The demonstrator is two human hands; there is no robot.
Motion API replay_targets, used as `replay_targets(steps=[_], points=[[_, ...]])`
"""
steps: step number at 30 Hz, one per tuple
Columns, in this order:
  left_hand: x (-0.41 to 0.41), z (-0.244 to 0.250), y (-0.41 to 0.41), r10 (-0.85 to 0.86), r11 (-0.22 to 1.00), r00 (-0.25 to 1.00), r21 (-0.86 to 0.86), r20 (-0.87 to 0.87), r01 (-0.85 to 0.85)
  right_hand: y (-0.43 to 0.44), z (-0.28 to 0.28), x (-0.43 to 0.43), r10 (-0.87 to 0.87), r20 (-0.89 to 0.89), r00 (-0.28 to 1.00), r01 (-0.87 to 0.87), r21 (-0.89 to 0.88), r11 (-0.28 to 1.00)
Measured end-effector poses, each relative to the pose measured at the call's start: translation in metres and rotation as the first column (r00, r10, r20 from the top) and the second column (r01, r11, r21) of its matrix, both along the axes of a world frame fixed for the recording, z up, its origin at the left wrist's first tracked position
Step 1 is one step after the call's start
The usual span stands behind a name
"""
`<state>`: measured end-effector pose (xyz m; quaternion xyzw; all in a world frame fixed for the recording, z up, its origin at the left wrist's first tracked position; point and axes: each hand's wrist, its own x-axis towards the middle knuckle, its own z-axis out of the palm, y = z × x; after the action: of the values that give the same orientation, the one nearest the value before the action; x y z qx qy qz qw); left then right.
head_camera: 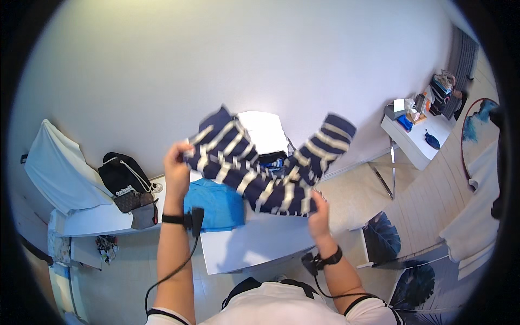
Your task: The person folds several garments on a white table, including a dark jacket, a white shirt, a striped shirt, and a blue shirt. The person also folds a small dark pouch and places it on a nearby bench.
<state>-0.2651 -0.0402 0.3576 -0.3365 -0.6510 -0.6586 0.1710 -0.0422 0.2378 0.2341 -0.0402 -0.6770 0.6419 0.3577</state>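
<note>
A navy garment with cream stripes [260, 185] hangs in the air between my two hands, slightly blurred. My left hand [177, 160] pinches one end of it, and my right hand [319, 211] grips the lower right end. Two striped parts, which look like sleeves, stick out upward on either side. Below it stands a white table [252, 248], with a folded blue cloth [215, 205] lying near my left forearm. Behind the garment a stack of folded clothes shows, with a white piece [264, 132] on top; the garment hides part of the stack.
On the left, a white bench-like surface [93, 223] holds a black drawstring bag [124, 172], a brown patterned pouch [129, 201], a grey item [144, 215] and a white draped cloth [65, 170]. A white desk [422, 142] with small items stands at the right. Cables run from my wrist straps.
</note>
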Motion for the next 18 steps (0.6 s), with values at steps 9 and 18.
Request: replay_targets(steps=[9, 18], points=[[0.066, -0.327, -0.18, 0.334, 0.272, 0.94, -0.947, -0.074, -0.171, -0.105, -0.183, 0.002, -0.017, 0.928, 0.372, -0.813, 0.335, 0.476], [0.083, -0.374, -0.158, 0.326, 0.291, 0.873, -0.917, 0.362, 0.272, -0.136, -0.211, 0.013, 0.449, 0.855, -0.258, -0.739, -0.475, 0.478]])
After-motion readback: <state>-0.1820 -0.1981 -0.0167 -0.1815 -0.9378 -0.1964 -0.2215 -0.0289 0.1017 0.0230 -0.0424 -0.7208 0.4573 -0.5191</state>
